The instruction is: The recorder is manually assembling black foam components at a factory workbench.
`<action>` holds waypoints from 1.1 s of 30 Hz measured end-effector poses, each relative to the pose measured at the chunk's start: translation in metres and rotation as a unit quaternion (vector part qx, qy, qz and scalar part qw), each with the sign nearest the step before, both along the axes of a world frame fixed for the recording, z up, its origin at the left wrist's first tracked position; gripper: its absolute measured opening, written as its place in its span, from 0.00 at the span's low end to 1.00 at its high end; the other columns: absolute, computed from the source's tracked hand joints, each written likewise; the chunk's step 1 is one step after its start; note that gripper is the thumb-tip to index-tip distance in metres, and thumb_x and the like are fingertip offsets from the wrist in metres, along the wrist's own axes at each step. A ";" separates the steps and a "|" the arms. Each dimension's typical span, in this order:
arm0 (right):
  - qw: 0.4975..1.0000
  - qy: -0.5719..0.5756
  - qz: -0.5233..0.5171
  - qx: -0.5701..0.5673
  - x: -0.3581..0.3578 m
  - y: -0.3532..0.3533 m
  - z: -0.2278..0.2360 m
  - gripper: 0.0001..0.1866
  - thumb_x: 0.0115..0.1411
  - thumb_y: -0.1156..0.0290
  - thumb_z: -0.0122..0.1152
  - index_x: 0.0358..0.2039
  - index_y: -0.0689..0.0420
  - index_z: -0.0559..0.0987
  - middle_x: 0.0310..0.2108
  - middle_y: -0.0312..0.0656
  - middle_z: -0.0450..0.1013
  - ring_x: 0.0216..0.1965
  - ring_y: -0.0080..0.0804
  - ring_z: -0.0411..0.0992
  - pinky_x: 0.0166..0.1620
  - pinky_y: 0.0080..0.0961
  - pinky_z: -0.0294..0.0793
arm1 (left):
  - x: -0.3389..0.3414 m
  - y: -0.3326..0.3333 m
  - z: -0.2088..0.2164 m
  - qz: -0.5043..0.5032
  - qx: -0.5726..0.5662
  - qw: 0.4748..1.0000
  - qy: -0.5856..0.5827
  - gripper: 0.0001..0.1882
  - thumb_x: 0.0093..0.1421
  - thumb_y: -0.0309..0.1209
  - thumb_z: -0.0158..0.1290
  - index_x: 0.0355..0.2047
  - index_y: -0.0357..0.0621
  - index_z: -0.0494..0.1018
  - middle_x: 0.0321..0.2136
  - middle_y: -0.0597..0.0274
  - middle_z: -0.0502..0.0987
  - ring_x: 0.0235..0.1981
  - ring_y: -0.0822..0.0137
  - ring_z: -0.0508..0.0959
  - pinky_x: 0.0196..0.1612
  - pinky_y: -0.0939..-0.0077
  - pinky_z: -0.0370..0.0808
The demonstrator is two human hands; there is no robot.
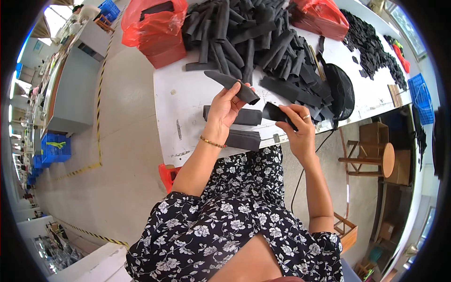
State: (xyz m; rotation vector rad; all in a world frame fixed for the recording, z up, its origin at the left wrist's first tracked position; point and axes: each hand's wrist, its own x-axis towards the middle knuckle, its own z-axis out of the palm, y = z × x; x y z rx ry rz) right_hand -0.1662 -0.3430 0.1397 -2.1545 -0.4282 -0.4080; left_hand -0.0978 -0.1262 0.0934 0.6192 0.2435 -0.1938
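Observation:
My left hand (225,107) is closed on a dark grey fabric tube (218,79), its open end pointing toward my right hand. In my right hand (301,129), thumb and fingers pinch a flat black piece (272,112), whose exact kind I cannot make out. A small gap separates the two held pieces. Below my hands, near the table's front edge, lie two neat stacks of dark grey fabric pieces, the farther stack (246,117) and the nearer stack (244,141). Beyond my hands spreads a large heap of similar grey tubes (225,42).
Red plastic bags stand at the heap's left (162,42) and right (324,21). Small black pieces (371,51) cover the far right of the white table (174,113). A black mesh-covered round object (340,89) sits by the edge, with a cable hanging down. A wooden stool (387,160) stands right.

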 end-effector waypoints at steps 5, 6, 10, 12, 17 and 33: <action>0.994 -0.084 -0.007 -0.070 0.001 0.012 -0.001 0.17 0.47 0.77 0.69 0.40 0.54 0.82 0.35 0.37 0.70 0.38 0.35 0.67 0.41 0.31 0.65 | -0.002 -0.010 0.001 -0.001 0.024 0.999 0.022 0.13 0.63 0.30 0.55 0.42 0.33 0.71 0.39 0.49 0.79 0.42 0.56 0.81 0.45 0.68 0.82; 0.994 -0.083 -0.007 -0.068 0.002 0.013 -0.002 0.17 0.47 0.77 0.69 0.40 0.54 0.82 0.35 0.37 0.70 0.38 0.35 0.67 0.41 0.31 0.65 | -0.003 -0.011 0.002 -0.001 0.026 0.999 0.023 0.13 0.63 0.30 0.55 0.42 0.33 0.71 0.39 0.49 0.79 0.42 0.56 0.81 0.45 0.68 0.82; 0.987 -0.112 -0.039 -0.111 0.009 0.011 -0.003 0.13 0.49 0.76 0.67 0.38 0.54 0.83 0.34 0.35 0.70 0.36 0.35 0.67 0.39 0.31 0.63 | -0.004 -0.018 0.009 -0.018 0.058 0.998 0.019 0.12 0.63 0.29 0.54 0.43 0.33 0.70 0.40 0.49 0.79 0.41 0.56 0.81 0.42 0.69 0.83; 0.984 -0.117 -0.052 -0.128 0.011 0.010 -0.002 0.12 0.50 0.76 0.67 0.37 0.55 0.82 0.34 0.35 0.70 0.35 0.35 0.67 0.39 0.32 0.63 | -0.006 -0.018 0.008 -0.023 0.066 0.997 0.013 0.12 0.64 0.29 0.53 0.43 0.34 0.70 0.40 0.49 0.79 0.40 0.56 0.82 0.41 0.69 0.83; 0.968 -0.174 -0.066 -0.168 0.011 0.010 0.004 0.13 0.49 0.76 0.66 0.38 0.55 0.82 0.33 0.35 0.69 0.35 0.34 0.68 0.39 0.33 0.64 | -0.013 -0.024 0.010 0.010 0.101 0.995 -0.019 0.10 0.65 0.29 0.51 0.43 0.38 0.68 0.42 0.46 0.78 0.38 0.55 0.82 0.39 0.70 0.84; 0.966 -0.198 -0.088 -0.139 0.004 0.029 0.006 0.28 0.47 0.73 0.70 0.52 0.56 0.76 0.43 0.41 0.68 0.42 0.40 0.67 0.45 0.37 0.65 | -0.039 -0.054 0.047 0.079 0.003 0.977 -0.200 0.20 0.66 0.28 0.50 0.56 0.41 0.60 0.46 0.44 0.76 0.48 0.54 0.78 0.53 0.63 0.76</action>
